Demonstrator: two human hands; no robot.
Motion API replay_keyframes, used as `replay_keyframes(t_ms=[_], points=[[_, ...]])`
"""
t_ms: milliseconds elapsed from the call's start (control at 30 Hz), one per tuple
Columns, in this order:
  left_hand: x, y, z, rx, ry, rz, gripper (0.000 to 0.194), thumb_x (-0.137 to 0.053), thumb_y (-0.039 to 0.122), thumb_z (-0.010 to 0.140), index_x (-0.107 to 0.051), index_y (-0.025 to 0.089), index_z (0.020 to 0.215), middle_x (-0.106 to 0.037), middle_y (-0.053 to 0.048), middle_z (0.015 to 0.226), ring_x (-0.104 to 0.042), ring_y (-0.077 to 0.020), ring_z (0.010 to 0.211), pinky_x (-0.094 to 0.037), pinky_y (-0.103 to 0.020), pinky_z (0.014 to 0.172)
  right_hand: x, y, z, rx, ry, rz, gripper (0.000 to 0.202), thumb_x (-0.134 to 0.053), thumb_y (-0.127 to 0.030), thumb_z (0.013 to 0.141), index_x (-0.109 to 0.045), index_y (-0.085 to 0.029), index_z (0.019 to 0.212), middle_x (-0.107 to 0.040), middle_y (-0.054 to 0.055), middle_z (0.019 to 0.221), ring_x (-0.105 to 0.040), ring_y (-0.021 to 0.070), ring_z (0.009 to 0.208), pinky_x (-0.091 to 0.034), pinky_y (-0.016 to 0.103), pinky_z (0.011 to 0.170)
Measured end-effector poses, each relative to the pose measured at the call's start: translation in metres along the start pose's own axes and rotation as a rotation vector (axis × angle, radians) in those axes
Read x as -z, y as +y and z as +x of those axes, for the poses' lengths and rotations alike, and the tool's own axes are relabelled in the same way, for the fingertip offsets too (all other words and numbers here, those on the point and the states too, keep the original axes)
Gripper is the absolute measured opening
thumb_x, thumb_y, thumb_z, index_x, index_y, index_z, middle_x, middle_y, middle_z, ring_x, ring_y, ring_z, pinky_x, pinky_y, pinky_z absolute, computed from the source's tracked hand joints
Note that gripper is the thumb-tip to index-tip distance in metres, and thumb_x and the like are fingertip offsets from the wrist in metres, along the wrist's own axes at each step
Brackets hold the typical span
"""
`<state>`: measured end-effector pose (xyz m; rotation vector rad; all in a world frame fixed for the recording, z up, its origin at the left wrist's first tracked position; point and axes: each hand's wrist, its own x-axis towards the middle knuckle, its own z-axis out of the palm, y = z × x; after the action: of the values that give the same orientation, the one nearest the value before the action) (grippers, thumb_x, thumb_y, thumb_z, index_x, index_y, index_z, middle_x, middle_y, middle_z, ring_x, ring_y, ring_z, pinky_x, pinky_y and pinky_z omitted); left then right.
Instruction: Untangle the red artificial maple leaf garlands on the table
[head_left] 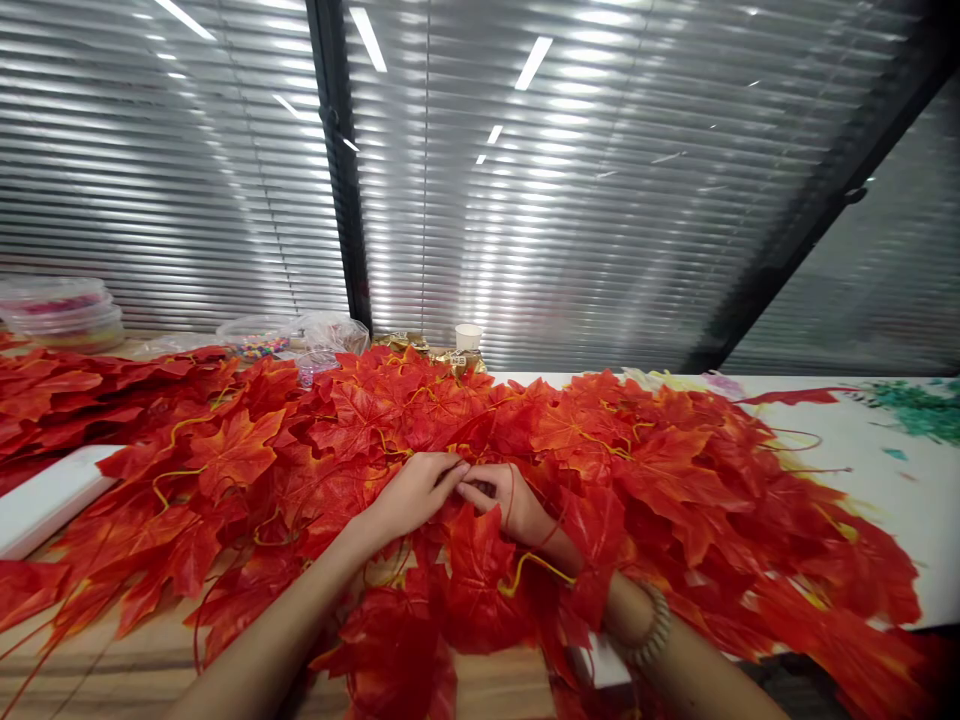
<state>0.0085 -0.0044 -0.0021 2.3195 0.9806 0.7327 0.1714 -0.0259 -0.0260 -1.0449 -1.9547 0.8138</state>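
Observation:
Red artificial maple leaves with thin red and yellow stems form a large heap, a leaf garland point(480, 565) among them, its leaves hanging below my hands and over my right forearm. My left hand point(420, 492) is closed, thumb and fingertips pinched together at the garland. Facing it, my right hand point(508, 497) is also closed, its fingertips touching those of the left. A thin red stem loops across the back of the right hand. The exact bit of garland between the fingertips is too small to make out. A beaded bracelet point(654, 625) circles my right wrist.
A white box-like object point(56, 500) lies at the left among leaves. Behind the heap stand stacked clear tubs point(64, 315), a clear bag point(334, 332), gold wrappers point(459, 362) and a paper cup point(469, 336). Green scraps point(919, 408) lie far right. Window blinds point(562, 200) rise behind.

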Motion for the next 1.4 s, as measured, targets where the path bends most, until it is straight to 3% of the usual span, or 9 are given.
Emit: replay_keyframes(t_ms=[967,1400], points=[[0.0011,0.0006,0.0003,0.001,-0.011,-0.005,0.033,-0.037,0.028,0.091,-0.055,0.015,0.067,-0.056,-0.001,0.062,-0.045,-0.0119,0.057,-0.032,-0.024,0.056,0.0008,-0.0035,-0.0009,-0.009,-0.007,0.0,0.023,-0.047,-0.025,0.082,-0.057,-0.015,0.064,-0.045,-0.001,0.056,-0.036,0.0091,0.052,-0.029,0.022,0.05],[0.0002,-0.0008,-0.0008,0.0,-0.037,0.035,0.034,-0.036,0.029,0.092,-0.054,0.015,0.067,-0.056,-0.002,0.064,-0.047,-0.0128,0.058,-0.033,-0.024,0.057,0.0018,-0.009,-0.0019,0.029,-0.019,-0.077,0.025,-0.043,-0.024,0.084,-0.048,-0.02,0.06,-0.047,0.001,0.057,-0.038,0.0123,0.053,-0.03,0.025,0.052]])
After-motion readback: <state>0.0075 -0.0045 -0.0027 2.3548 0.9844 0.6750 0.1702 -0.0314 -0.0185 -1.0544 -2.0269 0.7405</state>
